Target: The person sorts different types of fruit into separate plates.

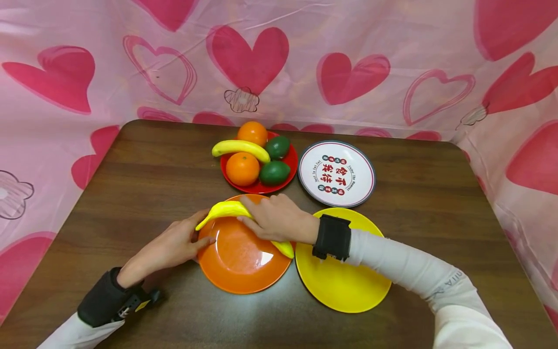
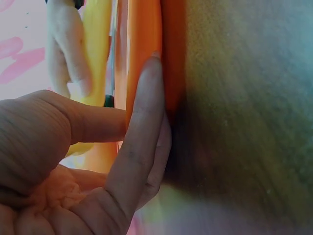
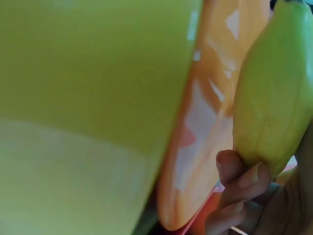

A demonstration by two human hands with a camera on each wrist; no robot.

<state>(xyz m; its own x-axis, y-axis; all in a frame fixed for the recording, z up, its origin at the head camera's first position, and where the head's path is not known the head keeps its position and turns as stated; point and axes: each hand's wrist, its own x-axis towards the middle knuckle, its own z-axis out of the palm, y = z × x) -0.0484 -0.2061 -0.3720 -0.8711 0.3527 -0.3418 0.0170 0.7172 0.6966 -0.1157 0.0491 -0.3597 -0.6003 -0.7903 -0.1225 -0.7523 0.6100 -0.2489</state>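
Observation:
My left hand point(image 1: 176, 243) pinches the left rim of an orange plate point(image 1: 237, 276). In the left wrist view, the thumb lies on the plate's point(image 2: 144, 29) upper side and the fingers point(image 2: 146, 98) lie along its underside. Over that plate, my right hand point(image 1: 279, 216) grips a bright yellow banana point(image 1: 226, 209) that slants from upper left to lower right. The hand hides the banana's middle, and both ends show. The right wrist view has fingertips point(image 3: 249, 178) curled against the banana point(image 3: 274, 93).
Behind, a red plate point(image 1: 285, 180) bears two oranges point(image 1: 242, 168), another banana point(image 1: 240, 147) and two dark green fruits point(image 1: 274, 173). A white plate point(image 1: 362, 169) with printed characters stands beside it. A yellow plate point(image 1: 348, 291) lies under my right forearm on the wooden table point(image 1: 436, 203).

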